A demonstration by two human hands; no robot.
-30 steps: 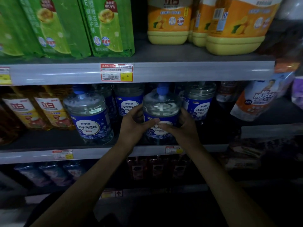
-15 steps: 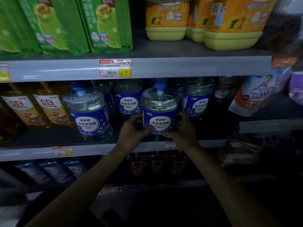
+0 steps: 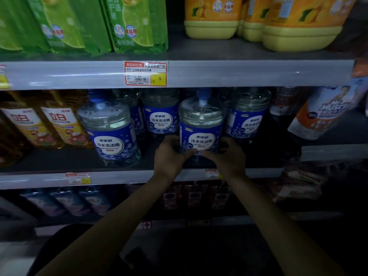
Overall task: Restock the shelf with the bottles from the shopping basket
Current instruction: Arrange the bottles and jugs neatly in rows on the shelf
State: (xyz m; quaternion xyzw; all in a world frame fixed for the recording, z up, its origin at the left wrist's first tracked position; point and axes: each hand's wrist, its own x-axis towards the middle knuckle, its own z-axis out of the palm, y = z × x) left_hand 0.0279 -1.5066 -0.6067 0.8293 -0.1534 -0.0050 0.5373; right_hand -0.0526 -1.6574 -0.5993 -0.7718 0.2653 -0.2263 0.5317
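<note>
Head view: the left hand and right hand grip the bottle low; better to slide it straight back from the shelf front edge, label forward.

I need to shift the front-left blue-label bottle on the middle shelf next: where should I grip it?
Grip the blue-label bottle round its labelled lower body, coming from the front and clasping both sides. It stands upright, wide and round, and the upper shelf sits close over its cap.
</note>
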